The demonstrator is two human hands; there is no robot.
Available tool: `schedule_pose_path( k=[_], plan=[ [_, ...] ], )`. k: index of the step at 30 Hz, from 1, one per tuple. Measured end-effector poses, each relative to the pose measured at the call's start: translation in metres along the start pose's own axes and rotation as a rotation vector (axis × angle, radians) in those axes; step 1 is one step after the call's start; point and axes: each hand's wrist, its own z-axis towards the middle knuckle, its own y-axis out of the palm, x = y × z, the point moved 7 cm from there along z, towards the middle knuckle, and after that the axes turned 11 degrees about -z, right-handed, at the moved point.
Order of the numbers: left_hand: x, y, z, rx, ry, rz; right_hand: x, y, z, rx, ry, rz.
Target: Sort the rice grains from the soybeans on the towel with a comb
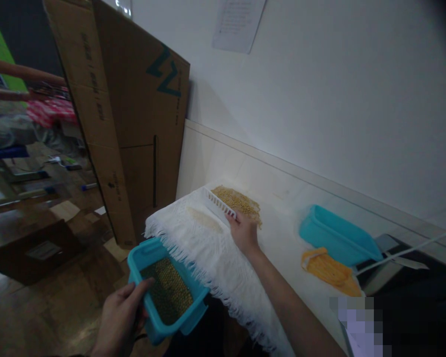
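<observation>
My left hand [121, 312] grips the rim of a blue plastic container [159, 329], thumb over its inner edge. Yellowish and dark green beans [174, 285] lie inside it. The container hangs below the edge of the table, under the fringe of a white cloth [193, 238]. My right hand [244, 233] is closed on one end of a white slotted plastic strip [216, 204], which rests tilted on the table. Just beyond the strip spreads a pile of yellowish beans [241, 202]. On the cloth's near side is a pale tan patch [204, 219] that I cannot make out.
A tall cardboard box [134, 99] stands left of the table. Another blue container [338, 235] and an orange cloth item [330, 270] lie at the right. The white wall [319, 89] runs behind. Another person's arm [26, 69] shows at far left.
</observation>
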Motion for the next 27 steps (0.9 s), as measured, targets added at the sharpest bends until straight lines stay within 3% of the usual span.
schedule_pose_path(
  k=[9,18,23,27],
  plan=[
    [-0.001,0.001,0.001,-0.013,0.024,0.025,-0.033,0.02,-0.03,-0.061,-0.255,-0.106],
    [-0.005,0.0,0.002,-0.019,0.003,-0.005,-0.03,0.02,-0.01,-0.016,-0.249,-0.131],
    [-0.004,0.001,0.002,-0.022,-0.01,-0.015,-0.032,0.029,-0.019,-0.042,-0.286,-0.123],
    [-0.005,0.0,0.002,-0.015,-0.01,-0.008,-0.037,0.014,-0.024,-0.026,-0.271,-0.122]
  ],
)
